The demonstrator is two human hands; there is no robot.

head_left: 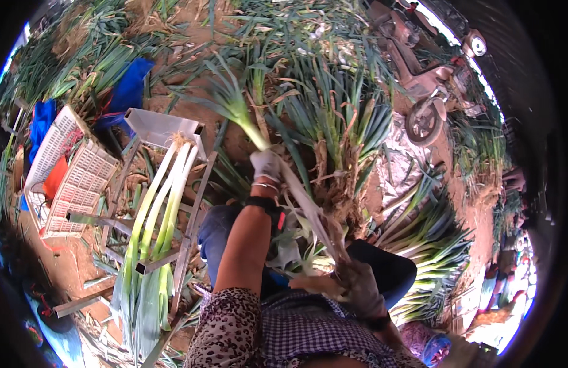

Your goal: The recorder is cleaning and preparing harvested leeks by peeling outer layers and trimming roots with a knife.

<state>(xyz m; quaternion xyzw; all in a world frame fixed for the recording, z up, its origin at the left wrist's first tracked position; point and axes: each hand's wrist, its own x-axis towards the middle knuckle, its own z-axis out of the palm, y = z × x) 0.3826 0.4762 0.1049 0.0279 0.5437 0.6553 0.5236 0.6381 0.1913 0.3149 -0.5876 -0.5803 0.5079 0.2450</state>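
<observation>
My left hand [265, 165], in a pale glove, is closed around a leek [254, 134] whose green leaves fan out away from me. From that hand a long, dull grey-brown strip [309, 211], like an outer leaf, slants down to my right hand [362, 288]. The gloved right hand is closed on the strip's lower end, close to my lap; motion blurs it, and its fingertips are partly hidden. To the left, several pale-stemmed leeks [164, 199] lie side by side on a metal frame [197, 214], roots at the far end.
Unpeeled leeks [333, 116] stand bunched ahead. Another heap of leeks [431, 264] lies to my right. White plastic crates [81, 190] and a blue sheet [129, 86] are at left. A two-wheeled vehicle [426, 83] stands at far right. Loose leaves litter the soil.
</observation>
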